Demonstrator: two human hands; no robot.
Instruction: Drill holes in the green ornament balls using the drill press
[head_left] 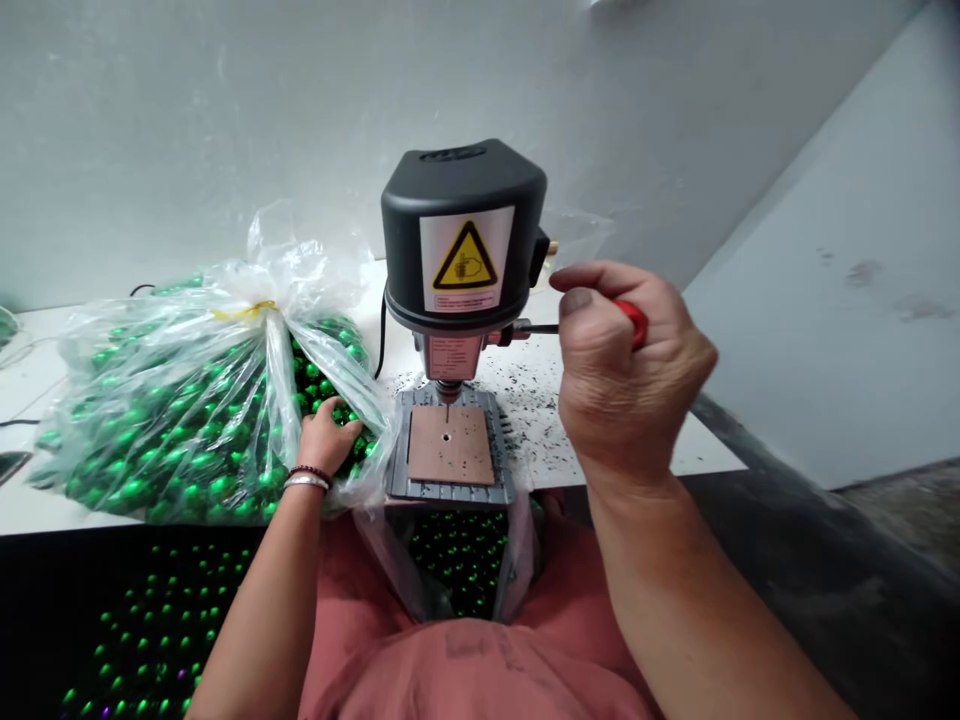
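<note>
My left hand (pixel 327 440) reaches into the side opening of a clear plastic bag (pixel 274 375) full of shiny green balls (pixel 214 490). Its thumb and a finger are apart over the balls, and the other fingertips are partly hidden. My right hand (pixel 630 360) is closed around the red-knobbed lever (pixel 639 322) of a small bench drill press (pixel 465 240). Under the chuck, the thin drill bit (pixel 448 412) points down above a square brown board (pixel 452 462) with a small hole. That board lies on the grey slotted base (pixel 397 480).
Dark shavings (pixel 532 410) are scattered over the white table (pixel 697 450) around the base. A yellow tie (pixel 244 311) gathers the bag's neck. Below the table edge, between my legs, an open plastic bag (pixel 521 560) holds more green balls. Further green balls (pixel 150 630) show at lower left.
</note>
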